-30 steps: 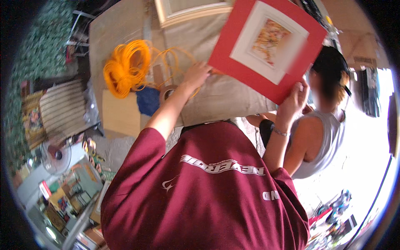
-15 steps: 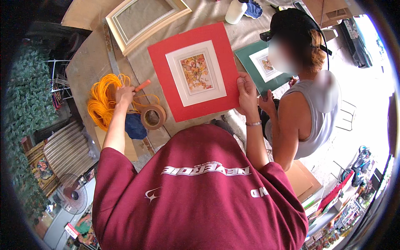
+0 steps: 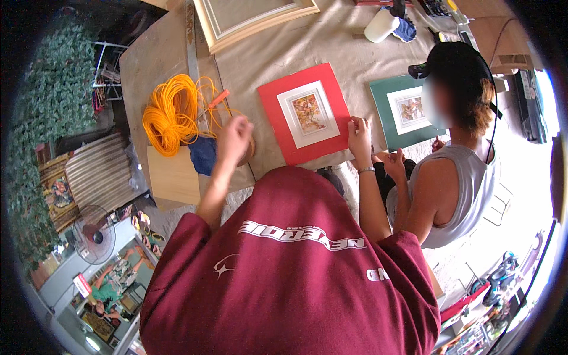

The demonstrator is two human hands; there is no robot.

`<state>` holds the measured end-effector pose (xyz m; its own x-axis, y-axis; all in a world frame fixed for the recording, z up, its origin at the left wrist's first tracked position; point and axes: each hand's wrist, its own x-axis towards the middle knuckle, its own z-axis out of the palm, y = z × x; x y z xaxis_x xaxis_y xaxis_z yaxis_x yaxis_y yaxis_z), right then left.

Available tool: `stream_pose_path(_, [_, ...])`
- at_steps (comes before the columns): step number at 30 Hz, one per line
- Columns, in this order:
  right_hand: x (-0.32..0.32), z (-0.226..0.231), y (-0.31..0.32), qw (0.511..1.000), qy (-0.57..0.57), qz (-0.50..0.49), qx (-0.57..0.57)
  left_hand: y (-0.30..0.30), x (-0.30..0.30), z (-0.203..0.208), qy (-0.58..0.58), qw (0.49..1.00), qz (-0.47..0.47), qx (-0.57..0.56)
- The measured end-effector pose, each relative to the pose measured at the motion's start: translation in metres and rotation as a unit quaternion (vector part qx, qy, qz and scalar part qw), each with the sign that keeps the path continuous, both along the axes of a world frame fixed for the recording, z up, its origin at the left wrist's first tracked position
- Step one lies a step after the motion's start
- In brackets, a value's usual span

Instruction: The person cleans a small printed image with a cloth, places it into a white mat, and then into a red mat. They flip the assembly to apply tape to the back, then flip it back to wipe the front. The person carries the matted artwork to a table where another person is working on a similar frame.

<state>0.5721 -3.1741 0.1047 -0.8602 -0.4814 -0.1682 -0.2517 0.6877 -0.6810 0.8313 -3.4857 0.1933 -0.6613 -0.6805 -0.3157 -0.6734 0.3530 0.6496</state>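
A small fairy-like print (image 3: 309, 113) sits in a white inner mat within a red picture mat (image 3: 277, 92), down at the table. My right hand (image 3: 360, 141) pinches the mat's right edge. My left hand (image 3: 235, 139) is left of the mat, fingers curled and smeared by motion; whether it holds anything is unclear. Behind it a brown tape roll (image 3: 252, 149) is mostly hidden. An orange-handled tool (image 3: 219, 98) lies beside a coil of orange cord (image 3: 171, 115), with dark blue cloth (image 3: 203, 156) just below.
To the right, a person in a grey sleeveless top (image 3: 458, 177) and cap sits by a green-matted picture (image 3: 383, 112). A pale wooden frame (image 3: 260, 26) lies at the far side, near a white bottle (image 3: 381, 25). A wooden board (image 3: 173, 177) is at the table's left corner.
The red-matted picture has been lowered toward the table. My left hand has left the orange-handled tool and moved right, toward the tape roll. The view has shifted.
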Motion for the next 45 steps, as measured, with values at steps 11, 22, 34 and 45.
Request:
stream_pose_path(11, [0.018,0.014,-0.005,0.998,-0.068,-0.007,-0.010,0.143,0.022,-0.078,-0.001,0.974,0.138,0.179])
stream_pose_path(22, [0.086,0.037,0.001,0.946,0.173,0.239,0.134,0.148,-0.010,-0.039,0.026,0.988,-0.098,-0.118])
stream_pose_path(34, [0.107,0.029,-0.012,0.913,0.121,0.342,0.185,0.124,-0.068,-0.104,0.040,0.964,-0.186,-0.188])
stream_pose_path(45, [0.064,-0.003,-0.080,0.919,0.185,0.328,0.118,0.142,-0.013,-0.104,0.019,0.968,-0.212,-0.132])
